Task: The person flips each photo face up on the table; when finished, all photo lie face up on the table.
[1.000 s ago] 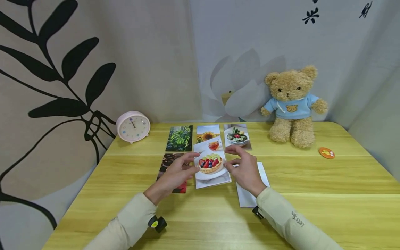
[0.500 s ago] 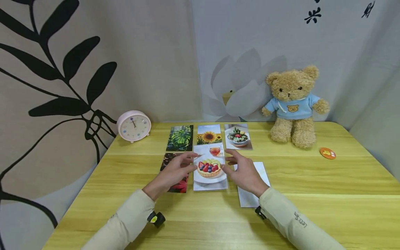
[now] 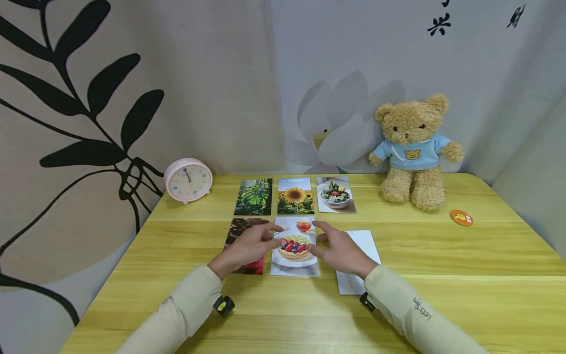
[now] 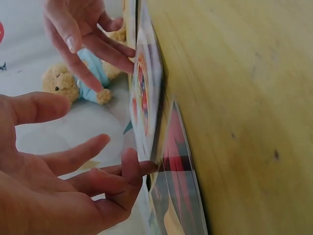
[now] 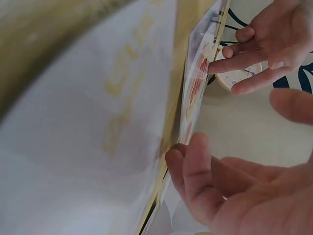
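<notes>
A card picturing a fruit tart and a cup of tea (image 3: 294, 250) lies flat on the table, in the middle of the front row. On its left side is my left hand (image 3: 245, 250), fingers spread, reaching over a dark card with red at its foot (image 3: 253, 268). From the right, my right hand (image 3: 342, 251) extends its fingertips to the tart card's edge, above a mostly white card (image 3: 349, 284). In both wrist views the fingers are loose, with nothing pinched. Fingertips are close to the card edges; exact contact is hard to tell.
Behind lie cards with a green leaf (image 3: 254, 196), a sunflower (image 3: 295, 196) and a bowl of succulents (image 3: 336, 195). A pink clock (image 3: 188, 180) stands back left. At the right are a teddy bear (image 3: 413, 152) and an orange round badge (image 3: 462, 218).
The tart card has come nearer to me and straightened, off the sunflower card it partly covered. Both hands moved with it; their fingers now stand loosely at its sides.
</notes>
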`<state>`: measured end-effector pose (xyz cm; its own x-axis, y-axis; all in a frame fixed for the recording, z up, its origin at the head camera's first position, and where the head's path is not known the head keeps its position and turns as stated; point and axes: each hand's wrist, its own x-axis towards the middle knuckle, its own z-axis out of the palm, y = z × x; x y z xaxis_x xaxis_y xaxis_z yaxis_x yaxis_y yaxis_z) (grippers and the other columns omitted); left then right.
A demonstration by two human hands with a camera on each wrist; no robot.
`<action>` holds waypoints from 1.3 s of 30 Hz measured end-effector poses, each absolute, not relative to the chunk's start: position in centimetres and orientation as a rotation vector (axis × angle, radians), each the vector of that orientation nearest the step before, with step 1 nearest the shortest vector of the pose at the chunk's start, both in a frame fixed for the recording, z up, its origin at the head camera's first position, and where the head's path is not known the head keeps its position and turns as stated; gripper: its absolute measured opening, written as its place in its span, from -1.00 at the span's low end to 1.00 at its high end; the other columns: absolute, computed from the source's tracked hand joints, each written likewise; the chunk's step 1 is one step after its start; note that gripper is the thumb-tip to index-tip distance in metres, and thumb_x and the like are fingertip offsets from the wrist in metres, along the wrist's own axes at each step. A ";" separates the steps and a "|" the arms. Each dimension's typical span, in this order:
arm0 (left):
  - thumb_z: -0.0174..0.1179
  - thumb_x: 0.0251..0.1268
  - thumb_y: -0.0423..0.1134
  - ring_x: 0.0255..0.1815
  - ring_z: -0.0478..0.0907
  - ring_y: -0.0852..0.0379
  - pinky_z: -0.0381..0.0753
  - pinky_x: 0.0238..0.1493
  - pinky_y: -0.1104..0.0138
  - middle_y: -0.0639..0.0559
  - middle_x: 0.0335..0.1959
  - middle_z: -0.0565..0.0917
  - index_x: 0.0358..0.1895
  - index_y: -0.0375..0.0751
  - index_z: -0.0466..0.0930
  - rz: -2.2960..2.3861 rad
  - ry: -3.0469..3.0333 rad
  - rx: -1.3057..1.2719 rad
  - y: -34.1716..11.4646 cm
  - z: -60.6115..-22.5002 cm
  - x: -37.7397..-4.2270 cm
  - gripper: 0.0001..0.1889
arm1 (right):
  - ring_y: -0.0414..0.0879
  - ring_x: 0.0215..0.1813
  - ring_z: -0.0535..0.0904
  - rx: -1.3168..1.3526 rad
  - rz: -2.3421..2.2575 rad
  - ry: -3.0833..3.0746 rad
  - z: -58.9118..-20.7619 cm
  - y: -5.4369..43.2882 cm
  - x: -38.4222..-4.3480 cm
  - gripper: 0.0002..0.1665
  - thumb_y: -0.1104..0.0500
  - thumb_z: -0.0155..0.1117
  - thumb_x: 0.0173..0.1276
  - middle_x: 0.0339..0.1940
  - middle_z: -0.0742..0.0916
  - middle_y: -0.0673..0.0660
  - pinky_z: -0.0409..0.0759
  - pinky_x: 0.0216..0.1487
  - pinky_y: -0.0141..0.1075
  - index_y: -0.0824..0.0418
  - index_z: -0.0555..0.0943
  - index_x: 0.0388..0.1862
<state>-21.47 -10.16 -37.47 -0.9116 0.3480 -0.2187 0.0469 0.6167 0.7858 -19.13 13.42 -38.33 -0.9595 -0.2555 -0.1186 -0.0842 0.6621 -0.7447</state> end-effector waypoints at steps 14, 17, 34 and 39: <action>0.11 0.50 -0.16 -0.19 0.56 0.04 0.58 -0.18 0.15 -0.09 -0.12 0.67 0.29 -0.22 0.55 1.095 2.565 0.474 -9.6 -37.3 -21.3 -0.60 | 0.21 0.39 0.53 -0.308 -1.083 2.685 -38.1 13.4 -18.9 -0.13 -0.02 0.22 0.48 0.33 0.60 0.39 0.49 0.37 0.13 0.17 0.11 0.63; 0.08 0.51 -0.18 0.07 0.61 -0.04 0.63 0.04 0.06 -0.09 0.07 0.68 0.28 -0.23 0.54 1.125 2.565 0.555 -9.1 -37.1 -21.1 -0.61 | 0.21 0.38 0.54 -0.329 -1.067 2.718 -37.9 13.7 -18.8 -0.13 -0.03 0.22 0.48 0.35 0.59 0.37 0.50 0.35 0.13 0.16 0.12 0.63; 0.06 0.49 -0.16 -0.04 0.68 0.20 0.54 -0.10 0.36 -0.35 0.11 0.68 0.43 -0.23 0.34 1.377 1.803 0.578 -3.6 -37.0 -18.1 -0.49 | 0.28 0.34 0.53 -0.638 -0.841 2.849 -37.4 22.1 -14.4 -0.25 -0.07 0.24 0.47 0.41 0.54 0.32 0.57 0.21 0.16 0.29 0.35 0.48; 0.09 0.45 -0.17 -0.01 0.69 0.13 0.55 -0.07 0.35 -0.28 0.06 0.71 0.47 -0.23 0.28 1.410 1.804 0.535 -3.0 -37.2 -17.7 -0.42 | 0.29 0.29 0.57 -0.585 -0.816 2.902 -37.5 23.9 -13.6 -0.24 -0.10 0.25 0.46 0.38 0.55 0.37 0.59 0.15 0.16 0.31 0.37 0.46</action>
<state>-17.68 -3.00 -37.22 -0.6157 0.7232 -0.3129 -0.1289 0.2994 0.9454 -13.62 23.89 -37.54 -0.9249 -0.3788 0.0341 -0.3410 0.7862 -0.5154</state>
